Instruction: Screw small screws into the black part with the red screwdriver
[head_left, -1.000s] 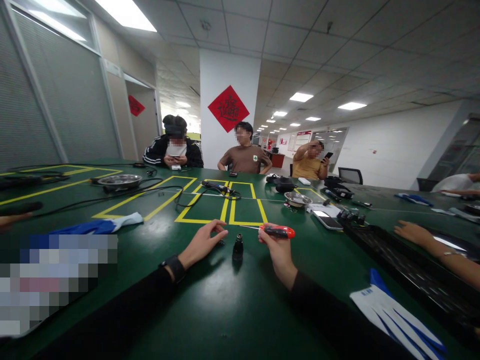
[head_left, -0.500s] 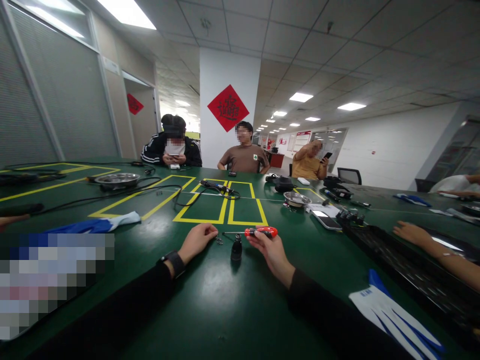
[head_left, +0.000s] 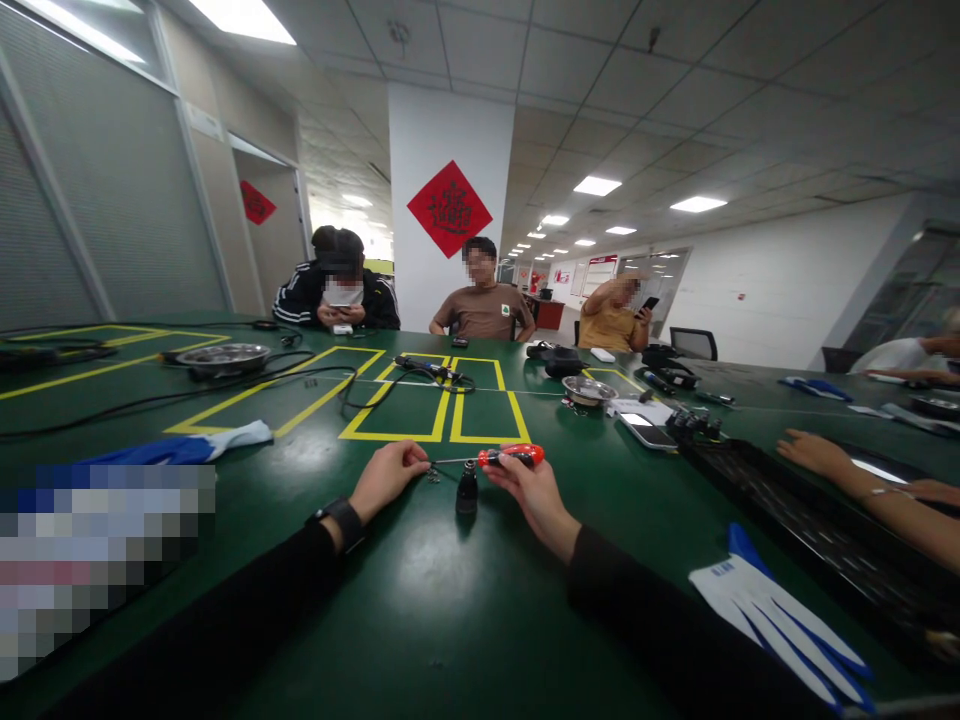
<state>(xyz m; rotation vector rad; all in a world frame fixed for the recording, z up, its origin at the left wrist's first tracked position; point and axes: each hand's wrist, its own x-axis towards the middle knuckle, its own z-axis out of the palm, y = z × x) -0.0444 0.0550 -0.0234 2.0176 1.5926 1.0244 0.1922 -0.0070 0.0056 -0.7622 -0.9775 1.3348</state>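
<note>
My right hand (head_left: 536, 495) grips a red and black screwdriver (head_left: 516, 456), its thin shaft pointing left. The fingertips of my left hand (head_left: 391, 475) are pinched together at the screwdriver's tip. Whatever sits between them is too small to make out. Just below those fingertips, several small screws (head_left: 433, 476) lie on the green table (head_left: 442, 610). A black, bottle-shaped part (head_left: 466, 490) with a narrow metallic top stands upright between my hands, under the screwdriver's shaft.
White and blue gloves (head_left: 772, 620) lie at right, another glove (head_left: 180, 450) at left. A long black tray (head_left: 780, 530) runs along the right, beside another person's arm (head_left: 832, 470). Metal bowls (head_left: 589, 390), a phone (head_left: 643, 430) and a cabled tool (head_left: 427, 370) lie farther back. People sit opposite.
The screwdriver's tip has come to my left fingertips, closing the small gap between them. The whole view has shifted slightly.
</note>
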